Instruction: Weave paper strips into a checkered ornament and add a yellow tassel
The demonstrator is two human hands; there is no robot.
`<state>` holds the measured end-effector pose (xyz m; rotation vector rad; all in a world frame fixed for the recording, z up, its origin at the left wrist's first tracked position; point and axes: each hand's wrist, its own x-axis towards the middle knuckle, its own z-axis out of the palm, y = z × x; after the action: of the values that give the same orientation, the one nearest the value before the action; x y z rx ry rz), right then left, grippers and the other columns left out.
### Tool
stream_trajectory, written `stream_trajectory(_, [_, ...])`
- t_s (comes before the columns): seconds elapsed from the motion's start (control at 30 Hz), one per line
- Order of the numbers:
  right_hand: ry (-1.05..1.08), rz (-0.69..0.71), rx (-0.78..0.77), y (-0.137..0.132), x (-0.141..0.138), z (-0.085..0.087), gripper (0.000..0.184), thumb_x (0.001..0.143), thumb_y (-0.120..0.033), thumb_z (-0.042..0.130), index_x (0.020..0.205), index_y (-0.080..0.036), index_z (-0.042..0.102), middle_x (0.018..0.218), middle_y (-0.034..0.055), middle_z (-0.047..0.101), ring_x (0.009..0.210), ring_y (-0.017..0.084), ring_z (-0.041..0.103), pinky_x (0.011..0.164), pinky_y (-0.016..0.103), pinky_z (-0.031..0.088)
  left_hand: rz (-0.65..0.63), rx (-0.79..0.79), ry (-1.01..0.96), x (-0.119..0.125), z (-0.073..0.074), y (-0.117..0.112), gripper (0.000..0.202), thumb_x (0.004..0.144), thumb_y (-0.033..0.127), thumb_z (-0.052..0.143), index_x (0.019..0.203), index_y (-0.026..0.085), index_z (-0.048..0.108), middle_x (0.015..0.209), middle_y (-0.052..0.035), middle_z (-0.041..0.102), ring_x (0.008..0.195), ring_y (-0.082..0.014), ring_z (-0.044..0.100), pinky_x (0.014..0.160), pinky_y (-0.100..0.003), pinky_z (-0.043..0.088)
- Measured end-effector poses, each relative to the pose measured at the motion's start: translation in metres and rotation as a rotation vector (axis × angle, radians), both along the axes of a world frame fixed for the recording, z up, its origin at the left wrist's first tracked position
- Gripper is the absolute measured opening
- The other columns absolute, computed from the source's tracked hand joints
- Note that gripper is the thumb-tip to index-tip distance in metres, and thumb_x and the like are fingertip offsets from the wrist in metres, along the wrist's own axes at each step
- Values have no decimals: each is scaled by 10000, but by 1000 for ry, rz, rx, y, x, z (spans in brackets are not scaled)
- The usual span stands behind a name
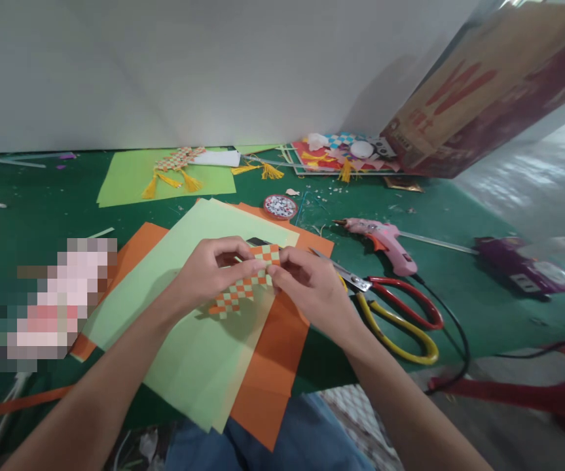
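Observation:
My left hand [213, 271] and my right hand [309, 288] both pinch a small woven paper piece [243, 288] with an orange and light green checker pattern. They hold it just above a light green paper sheet [198, 353] that lies on orange paper sheets [272, 366] over the green table [41, 209]. The fingers of each hand are closed on the piece's upper part, left hand on its left side, right hand on its right end.
Two pairs of scissors, red-handled [410, 301] and yellow-handled [400, 340], lie right of my right hand. A pink glue gun [385, 239] and a purple device [522, 268] lie further right. A round dish [281, 207], a tasselled woven piece [177, 167], finished crafts [341, 154] and a cardboard box [483, 91] are at the back.

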<state>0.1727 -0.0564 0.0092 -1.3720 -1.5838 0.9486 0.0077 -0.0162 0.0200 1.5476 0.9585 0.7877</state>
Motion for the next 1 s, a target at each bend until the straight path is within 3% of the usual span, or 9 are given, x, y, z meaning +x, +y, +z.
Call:
stream_trajectory(0.13, [45,7,2,1,1,-2,135,759,-291,490,659,-200,495,548,-46,468,497,89,455,491,229,352,89,52,-46,-3,-5,3,265,717,356,704,603,172,551,588,42,465,533,-77,401,499,-215,334])
stream_trajectory(0.33, [56,-53,18,3,4,-4,151,784,-306,501,682,-196,517,535,-43,487,490,91,466,501,233,379,188,3,-76,-3,-9,7,282,747,416,684,635,173,595,629,16,560,578,-95,512,544,-216,398])
stream_trajectory(0.57, [79,-14,37,2,-1,-4,204,762,-389,588,810,-191,588,709,6,592,616,110,524,513,227,404,161,52,-81,-1,-7,5,265,731,397,692,639,164,603,642,8,570,598,-100,503,572,-221,425])
stream_trajectory(0.77, [-15,42,81,2,-2,-6,147,775,-275,578,657,-190,558,645,-14,577,595,96,502,521,218,379,86,55,-59,1,-6,4,263,724,381,699,619,169,583,625,31,550,590,-92,477,581,-221,403])
stream_trajectory(1.0, [-41,31,39,1,0,-7,149,787,-275,565,674,-186,603,645,-4,615,581,103,512,533,226,380,245,65,-54,-1,-11,8,256,740,398,683,627,180,609,617,24,557,558,-89,460,538,-223,381])
